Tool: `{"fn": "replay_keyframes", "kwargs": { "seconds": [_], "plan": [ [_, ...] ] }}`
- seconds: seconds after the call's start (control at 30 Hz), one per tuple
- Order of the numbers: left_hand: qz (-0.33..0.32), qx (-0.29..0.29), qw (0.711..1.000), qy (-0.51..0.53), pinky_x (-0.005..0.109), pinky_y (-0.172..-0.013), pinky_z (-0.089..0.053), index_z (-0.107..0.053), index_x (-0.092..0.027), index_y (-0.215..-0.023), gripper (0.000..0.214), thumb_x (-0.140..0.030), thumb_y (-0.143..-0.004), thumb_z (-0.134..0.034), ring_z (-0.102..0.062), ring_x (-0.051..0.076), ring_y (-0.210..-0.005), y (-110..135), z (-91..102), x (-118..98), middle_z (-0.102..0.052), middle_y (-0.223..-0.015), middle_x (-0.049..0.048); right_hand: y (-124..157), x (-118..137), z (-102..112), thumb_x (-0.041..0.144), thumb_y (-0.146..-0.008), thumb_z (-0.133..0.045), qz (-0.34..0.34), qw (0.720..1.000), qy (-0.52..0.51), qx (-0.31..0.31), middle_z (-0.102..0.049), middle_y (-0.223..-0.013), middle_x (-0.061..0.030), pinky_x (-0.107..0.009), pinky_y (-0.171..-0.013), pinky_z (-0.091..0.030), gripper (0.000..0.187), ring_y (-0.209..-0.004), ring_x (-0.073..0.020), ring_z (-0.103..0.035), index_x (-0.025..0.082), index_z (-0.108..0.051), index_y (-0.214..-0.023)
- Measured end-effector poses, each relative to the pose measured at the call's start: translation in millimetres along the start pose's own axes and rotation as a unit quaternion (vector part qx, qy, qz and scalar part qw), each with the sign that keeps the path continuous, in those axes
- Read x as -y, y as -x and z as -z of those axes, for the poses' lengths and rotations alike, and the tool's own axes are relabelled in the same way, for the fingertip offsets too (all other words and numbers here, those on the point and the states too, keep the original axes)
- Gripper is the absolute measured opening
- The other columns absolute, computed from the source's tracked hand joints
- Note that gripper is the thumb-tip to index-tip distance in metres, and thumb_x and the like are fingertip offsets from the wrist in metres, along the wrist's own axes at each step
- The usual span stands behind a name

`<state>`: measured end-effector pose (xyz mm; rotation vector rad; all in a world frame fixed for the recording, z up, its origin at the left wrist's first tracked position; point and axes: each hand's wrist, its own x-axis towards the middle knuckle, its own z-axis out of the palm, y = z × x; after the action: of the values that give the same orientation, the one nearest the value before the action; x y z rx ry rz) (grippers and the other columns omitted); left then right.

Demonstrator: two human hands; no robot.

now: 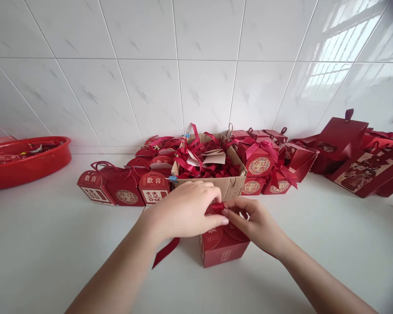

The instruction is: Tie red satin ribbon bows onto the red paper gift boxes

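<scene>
A small red gift box (223,249) stands on the white table in front of me. Above its top, my left hand (183,210) and my right hand (253,220) meet, both pinching a red ribbon (218,207). One loose end of the ribbon (165,252) trails down to the left of the box onto the table. Both hands have their fingers closed on the ribbon, right over the box's rounded top flaps.
Behind the box stands an open cardboard carton (227,185) full of red ribbons and tags. Finished red gift boxes (124,187) line up to its left and right (260,163). A red basin (26,163) sits far left, larger red boxes (363,168) far right, against the tiled wall.
</scene>
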<state>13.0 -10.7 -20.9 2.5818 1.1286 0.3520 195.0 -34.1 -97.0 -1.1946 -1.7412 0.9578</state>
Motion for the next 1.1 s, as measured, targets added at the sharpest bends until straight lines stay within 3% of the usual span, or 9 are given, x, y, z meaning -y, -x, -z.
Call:
{"fn": "replay_keyframes", "kwargs": {
  "seconds": [0.13,0.33,0.57,0.73,0.9,1.0,1.1],
  "plan": [
    [-0.002,-0.024,1.000,0.011,0.029,-0.058,-0.029,-0.056,-0.020,-0.062,0.024,-0.031,-0.082,-0.051,-0.050,0.017,-0.065,-9,-2.6,-2,-0.058,-0.065,0.0009,2,-3,-3,0.041,-0.085,-0.054,0.037,0.999,0.018,-0.025,-0.057,-0.072,-0.0028,-0.028,-0.065,-0.042,0.024,-0.068,-0.0157,-0.050,0.020,-0.065,-0.079],
    [-0.006,-0.030,0.999,0.010,0.027,-0.054,-0.025,-0.057,-0.020,-0.062,0.025,-0.035,-0.082,-0.053,-0.050,0.016,-0.062,-12,-2.0,-3,-0.059,-0.065,-0.0005,3,-13,-6,0.045,-0.084,-0.058,0.035,0.999,-0.019,-0.036,-0.057,-0.072,-0.0027,-0.029,-0.069,-0.041,0.026,-0.071,-0.0166,-0.049,0.020,-0.064,-0.079],
    [0.123,0.030,0.990,0.068,0.028,-0.046,-0.019,-0.054,-0.020,-0.061,0.041,-0.055,-0.082,-0.047,-0.036,0.011,-0.041,8,6.5,26,-0.048,-0.051,-0.0024,4,-20,-9,0.045,-0.085,-0.057,0.005,0.995,-0.094,-0.019,-0.062,-0.079,-0.0041,-0.031,-0.072,-0.044,0.027,-0.075,-0.0176,-0.053,0.020,-0.066,-0.085],
    [0.186,0.073,0.970,0.142,0.025,-0.049,-0.026,-0.059,-0.020,-0.070,0.043,-0.062,-0.077,-0.051,-0.050,0.015,-0.055,21,-20.7,48,-0.060,-0.066,0.0007,5,-18,-12,0.042,-0.087,-0.055,0.007,0.992,-0.127,0.010,-0.065,-0.084,-0.0045,-0.028,-0.071,-0.046,0.025,-0.077,-0.0170,-0.057,0.019,-0.063,-0.084],
    [0.185,0.073,0.931,0.306,0.024,-0.059,-0.034,-0.063,-0.019,-0.086,0.044,-0.061,-0.077,-0.053,-0.055,0.018,-0.075,21,-44.7,52,-0.065,-0.087,0.0037,7,-17,-13,0.039,-0.088,-0.054,0.013,0.993,-0.119,0.001,-0.066,-0.083,-0.0046,-0.026,-0.072,-0.046,0.023,-0.078,-0.0163,-0.058,0.018,-0.063,-0.084],
    [0.201,0.084,0.906,0.363,0.023,-0.057,-0.031,-0.060,-0.018,-0.079,0.043,-0.060,-0.076,-0.055,-0.048,0.014,-0.068,20,-47.8,53,-0.057,-0.076,0.0003,7,-16,-14,0.038,-0.088,-0.054,0.023,0.992,-0.121,-0.008,-0.065,-0.081,-0.0041,-0.026,-0.071,-0.045,0.023,-0.076,-0.0154,-0.057,0.018,-0.062,-0.081],
    [0.190,0.063,0.908,0.369,0.023,-0.053,-0.023,-0.049,-0.017,-0.062,0.044,-0.058,-0.072,-0.062,-0.034,0.010,-0.058,20,-49.1,54,-0.039,-0.061,-0.0049,7,-16,-15,0.036,-0.089,-0.053,0.030,0.992,-0.120,-0.013,-0.064,-0.079,-0.0033,-0.025,-0.070,-0.044,0.023,-0.074,-0.0142,-0.056,0.018,-0.060,-0.078]
  ]
}}
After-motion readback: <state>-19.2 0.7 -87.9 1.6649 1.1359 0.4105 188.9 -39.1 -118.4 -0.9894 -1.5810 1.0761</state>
